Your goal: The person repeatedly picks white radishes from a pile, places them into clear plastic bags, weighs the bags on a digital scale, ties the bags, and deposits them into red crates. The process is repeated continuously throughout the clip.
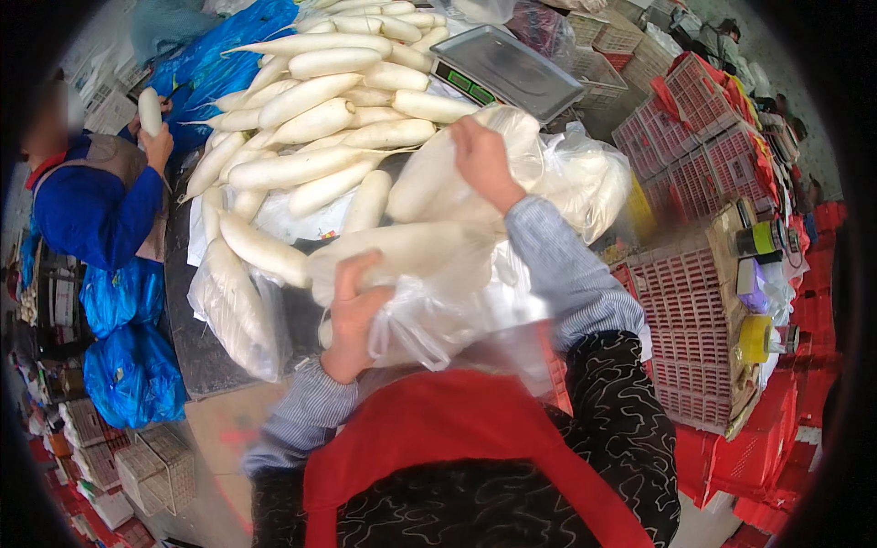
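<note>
Red apron (438,411) cloth lay nearest, worn across the person's lap. Just beyond it stood the left hand (354,315), partly open, thumb apart from the curled fingers, set against the near left end of a bagged white radish (402,248). Whether it had pinched the film could not be told. Loose clear plastic (420,320) hung bunched on the near side of that radish, to the right of the same hand.

Governing relation, in my judgement: the bagged radish lay directly ahead of the person, its long axis running roughly left to right, right end slightly farther off. The left hand was the nearer, at its left end; the right hand (482,163) stood beyond and to the right, fingers curled in against pale plastic film (516,137). Blur prevented me from confirming a hold there.

To the left of the left hand, a second bagged radish (233,297) lay apart, pointing toward the person. Farther on, loose radishes (320,119) were heaped, mostly crosswise, with a flat-pan scale (507,73) at the far right of the heap. Across to the left, beside blue plastic bags (137,342), a co-worker (105,201) in blue sleeves held a single radish (149,111) upright.
</note>
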